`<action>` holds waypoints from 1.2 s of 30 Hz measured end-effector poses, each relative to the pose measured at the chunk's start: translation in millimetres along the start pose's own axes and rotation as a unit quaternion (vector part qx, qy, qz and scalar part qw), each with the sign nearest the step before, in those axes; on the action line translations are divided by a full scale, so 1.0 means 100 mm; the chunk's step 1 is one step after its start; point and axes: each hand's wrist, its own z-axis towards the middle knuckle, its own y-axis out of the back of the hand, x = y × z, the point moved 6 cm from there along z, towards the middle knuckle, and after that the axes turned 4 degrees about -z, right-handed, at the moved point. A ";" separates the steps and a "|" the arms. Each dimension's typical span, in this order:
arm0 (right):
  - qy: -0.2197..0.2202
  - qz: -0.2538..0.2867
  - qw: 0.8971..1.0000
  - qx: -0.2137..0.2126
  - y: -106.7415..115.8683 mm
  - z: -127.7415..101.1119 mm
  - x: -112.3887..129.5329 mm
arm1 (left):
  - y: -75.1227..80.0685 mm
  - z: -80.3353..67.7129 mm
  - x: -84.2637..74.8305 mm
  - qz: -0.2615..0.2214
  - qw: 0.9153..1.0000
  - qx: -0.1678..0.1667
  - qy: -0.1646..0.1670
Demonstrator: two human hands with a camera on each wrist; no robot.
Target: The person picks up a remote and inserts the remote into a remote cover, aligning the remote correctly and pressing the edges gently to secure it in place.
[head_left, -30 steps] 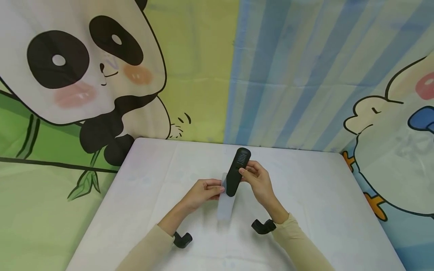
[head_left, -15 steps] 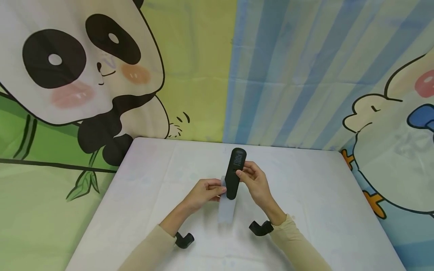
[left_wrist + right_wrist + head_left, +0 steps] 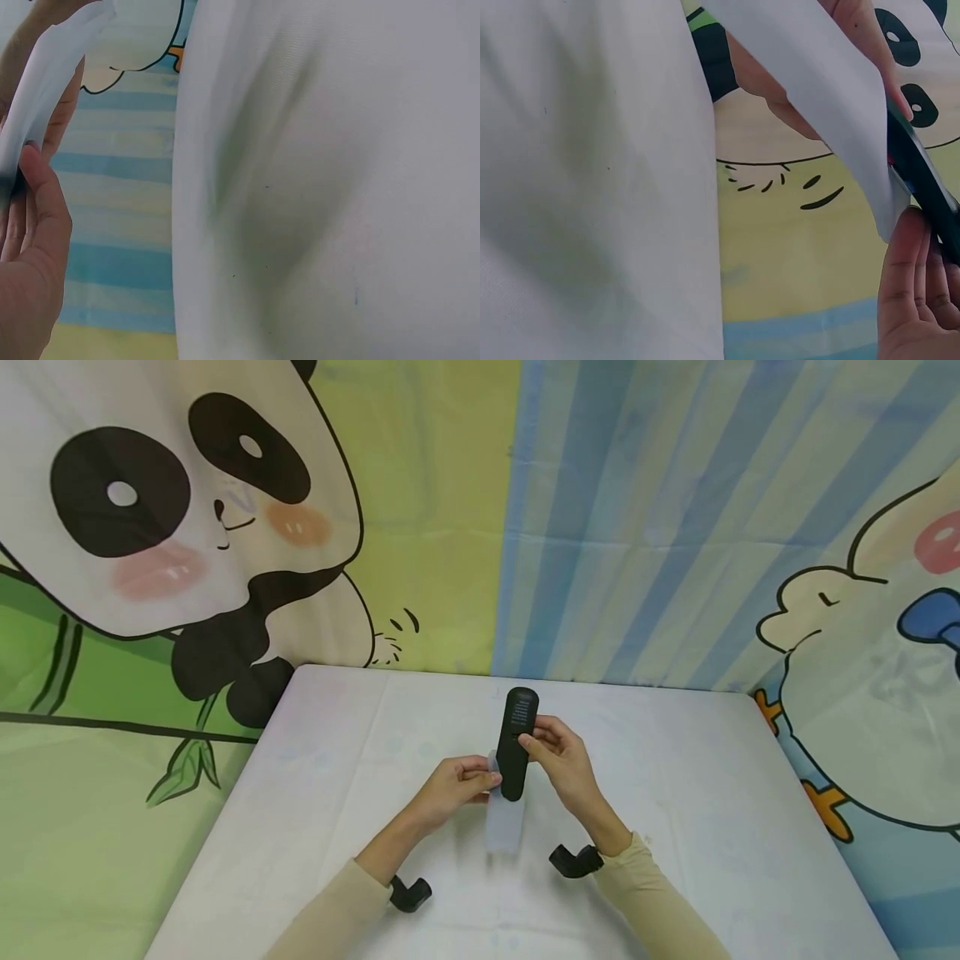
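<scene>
A slim black remote control, its printed back towards the head camera, stands nearly upright above the table. My right hand holds it at its right side, with the thumb on the back. From the left, my left hand pinches a soft, translucent white strip or sleeve beside the remote's lower end. This white piece hangs down behind and below the remote. In the right wrist view, the remote lies along its edge; whether any part is inside cannot be told.
A white cloth-covered table lies under both hands. Behind it hangs a printed backdrop with cartoon animals. Black wrist-worn devices sit at both sleeves.
The remote has swung from a rightward tilt to nearly upright, its top moving left with my right hand. The white piece has shifted slightly right at its lower end. My left hand barely moved.
</scene>
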 end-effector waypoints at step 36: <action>-0.014 -0.169 0.983 0.076 -0.07 -0.29 -0.12 | 0.02 -0.03 0.07 -0.087 0.995 -0.044 -0.035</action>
